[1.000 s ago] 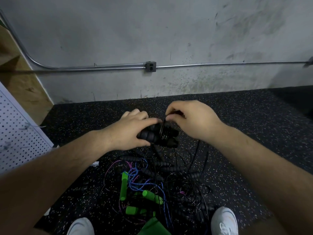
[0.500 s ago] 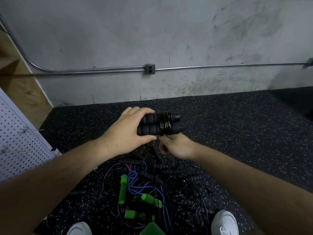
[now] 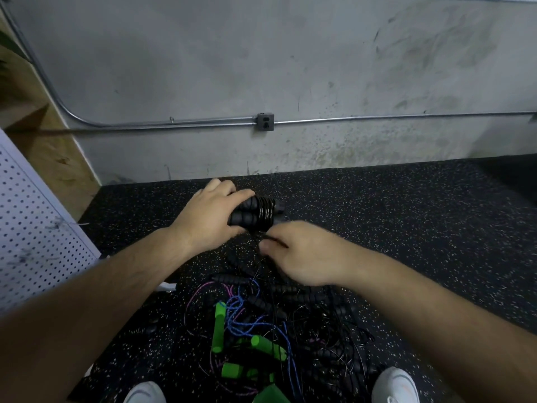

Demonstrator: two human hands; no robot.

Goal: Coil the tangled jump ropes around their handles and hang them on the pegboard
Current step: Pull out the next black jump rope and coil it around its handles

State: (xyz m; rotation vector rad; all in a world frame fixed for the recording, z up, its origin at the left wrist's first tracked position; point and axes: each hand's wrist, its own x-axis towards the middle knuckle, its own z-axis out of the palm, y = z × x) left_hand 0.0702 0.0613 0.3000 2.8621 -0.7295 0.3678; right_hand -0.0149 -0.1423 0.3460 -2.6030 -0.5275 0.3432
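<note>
while the left grip (image 3: 209, 219) clasps the paired handles (image 3: 247, 220), the right grip (image 3: 305, 257) pinches their cord (image 3: 273, 242) just below

Dim, flat indoor light, no clear source visible. The wall (image 3: 290, 68) is mid-grey and the brightest part. The floor (image 3: 436, 228) is very dark, esp. at its right edge, so the black ropes (image 3: 334, 330) nearly vanish into it. No glare, only a small shine on the coiled rope (image 3: 266, 210). Wide-angle lens bends the conduit (image 3: 174, 123) at left. Right hand (image 3: 299, 254) is slightly motion-blurred; forearms are soft.
</note>
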